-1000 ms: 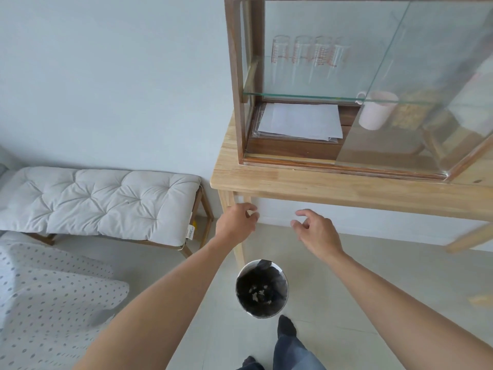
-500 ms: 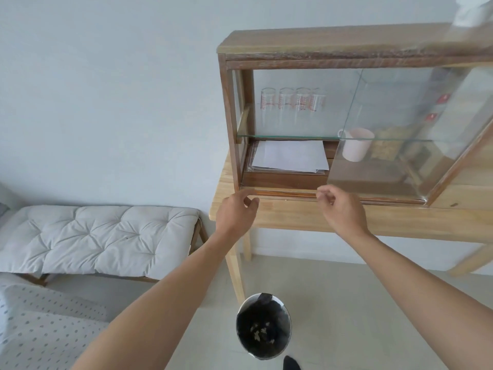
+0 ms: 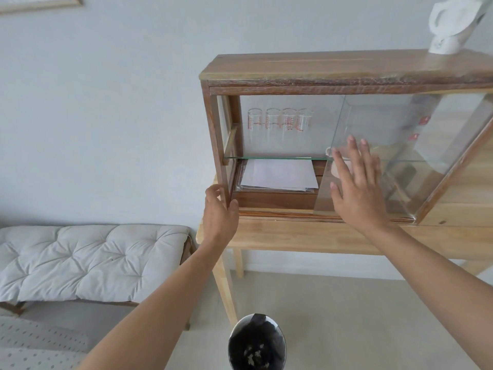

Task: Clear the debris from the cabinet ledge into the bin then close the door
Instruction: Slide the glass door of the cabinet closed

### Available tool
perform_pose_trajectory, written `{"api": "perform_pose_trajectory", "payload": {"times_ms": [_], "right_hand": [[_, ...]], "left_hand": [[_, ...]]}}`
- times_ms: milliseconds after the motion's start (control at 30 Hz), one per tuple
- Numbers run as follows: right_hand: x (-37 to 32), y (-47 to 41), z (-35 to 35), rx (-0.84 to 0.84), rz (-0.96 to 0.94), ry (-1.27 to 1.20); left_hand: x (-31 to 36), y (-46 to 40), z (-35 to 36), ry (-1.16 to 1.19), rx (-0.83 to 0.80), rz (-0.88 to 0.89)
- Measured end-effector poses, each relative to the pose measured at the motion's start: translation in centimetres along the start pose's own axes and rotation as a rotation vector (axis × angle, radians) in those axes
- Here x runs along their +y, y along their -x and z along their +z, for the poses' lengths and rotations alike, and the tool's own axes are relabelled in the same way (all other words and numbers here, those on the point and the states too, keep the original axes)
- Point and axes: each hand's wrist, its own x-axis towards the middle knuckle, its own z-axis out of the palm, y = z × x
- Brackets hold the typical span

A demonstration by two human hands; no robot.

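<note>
A wooden cabinet [image 3: 320,73] with a sliding glass door [image 3: 400,156] stands on a light wooden table [image 3: 293,236]. The door is slid to the right, leaving the left half uncovered. My left hand [image 3: 220,209] grips the cabinet's lower left front post, thumb on the front. My right hand [image 3: 354,182] lies flat with fingers spread on the glass door near its left edge. The cabinet's bottom ledge [image 3: 280,212] shows no debris. A round bin [image 3: 257,343] with a black liner stands on the floor below and holds pale scraps.
Inside the cabinet are several measuring glasses [image 3: 280,120] on a glass shelf, a stack of papers [image 3: 278,174] and a pale cup behind the door. A white object [image 3: 450,20] stands on the cabinet top. A cushioned bench [image 3: 88,260] is at the left.
Both hands rose from above the bin to the cabinet. The left hand took hold of the corner post; the right went from the ledge to flat on the glass door.
</note>
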Motion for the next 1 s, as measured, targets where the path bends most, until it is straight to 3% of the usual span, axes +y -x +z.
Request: {"api": "perform_pose_trajectory", "payload": {"times_ms": [167, 433, 1000], "right_hand": [[2.1, -0.6, 1.0, -0.044, -0.041, 0.160], [2.5, -0.8, 1.9, 0.016, -0.108, 0.195], [-5.4, -4.7, 5.1, 0.021, -0.241, 0.255]], "left_hand": [[-0.1, 0.3, 0.2, -0.017, 0.003, 0.018], [-0.6, 0.6, 1.5, -0.050, 0.011, 0.061], [-1.2, 0.8, 1.0, -0.053, -0.007, 0.093]]}}
